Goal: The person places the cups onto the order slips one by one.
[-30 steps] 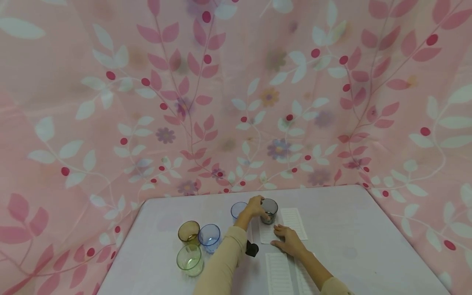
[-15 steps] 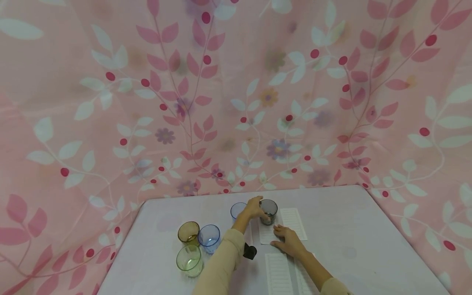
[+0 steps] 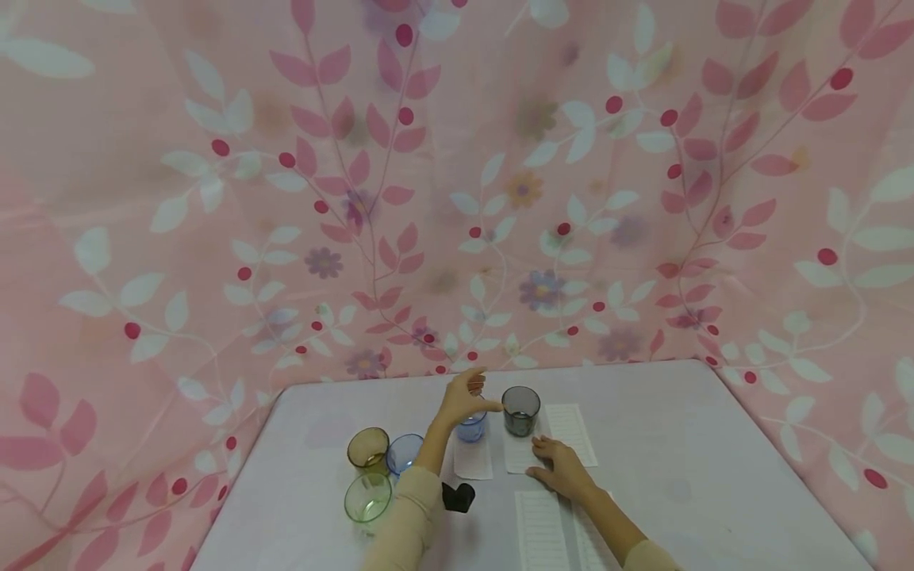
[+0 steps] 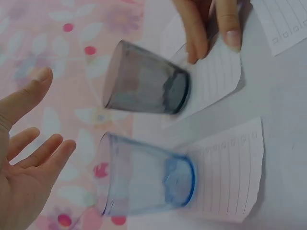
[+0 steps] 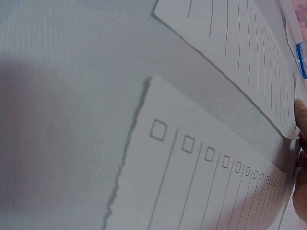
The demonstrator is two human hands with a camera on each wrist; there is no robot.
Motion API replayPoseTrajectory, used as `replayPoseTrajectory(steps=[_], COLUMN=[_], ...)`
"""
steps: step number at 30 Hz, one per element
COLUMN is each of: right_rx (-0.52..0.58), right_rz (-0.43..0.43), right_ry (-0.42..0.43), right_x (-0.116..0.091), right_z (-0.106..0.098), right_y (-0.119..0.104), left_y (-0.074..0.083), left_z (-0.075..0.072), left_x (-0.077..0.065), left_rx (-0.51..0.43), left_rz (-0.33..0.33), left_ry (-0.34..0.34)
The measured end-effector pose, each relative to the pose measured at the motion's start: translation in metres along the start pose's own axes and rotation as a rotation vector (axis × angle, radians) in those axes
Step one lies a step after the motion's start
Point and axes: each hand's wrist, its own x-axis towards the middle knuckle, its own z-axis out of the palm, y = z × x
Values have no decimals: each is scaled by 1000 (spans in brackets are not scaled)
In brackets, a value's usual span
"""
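My left hand (image 3: 460,403) is off the glasses, its thumb and fingers spread with nothing between them. In the head view it partly covers a blue glass (image 3: 471,430); in the left wrist view that glass stands whole on a lined paper slip (image 4: 230,172). Just right of the left thumb, a smoky grey glass (image 3: 521,412) stands upright on another lined slip (image 3: 524,460). My right hand (image 3: 562,468) rests with its fingertips on the edge of that slip, close to the grey glass's base. Only a bit of the right hand (image 5: 301,187) shows at the right wrist view's edge.
Left of the left forearm, an amber glass (image 3: 368,450), a second blue glass (image 3: 404,453) and a green glass (image 3: 367,500) stand close together. More lined slips lie beyond the right hand (image 3: 571,432) and nearer the front (image 3: 540,530). A floral pink curtain (image 3: 457,198) hangs behind the table.
My left hand has let go of the grey glass and moved left, over the nearby blue glass. The grey glass stays where it was. My right hand has not moved.
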Motion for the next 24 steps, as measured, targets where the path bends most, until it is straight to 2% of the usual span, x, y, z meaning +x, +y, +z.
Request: replayPoseTrajectory(steps=[5,6,12,17,20,24], right_rx=[-29,-30,-49,-56,-38,-16], right_rz=[-15,-13,0,-12,-5,24], right_ry=[5,1,-10,71,133,176], right_x=[-1,-1,2,0,-2,-9], right_z=[1,1,0,-7,-17,-35], right_y=[-1,-1,-3,-2,1,7], left_y=[0,-5,-3,-1,0,-2], left_z=[-33,-39,-72,-93,-105,-120], left_x=[-21,-24,-57,-86,-102,-121], left_rx=[-7,-4,-33,-51,-44,-42], left_rz=[14,7,-12,-26,-39,-71], left_ry=[52,67,144,177,195,234])
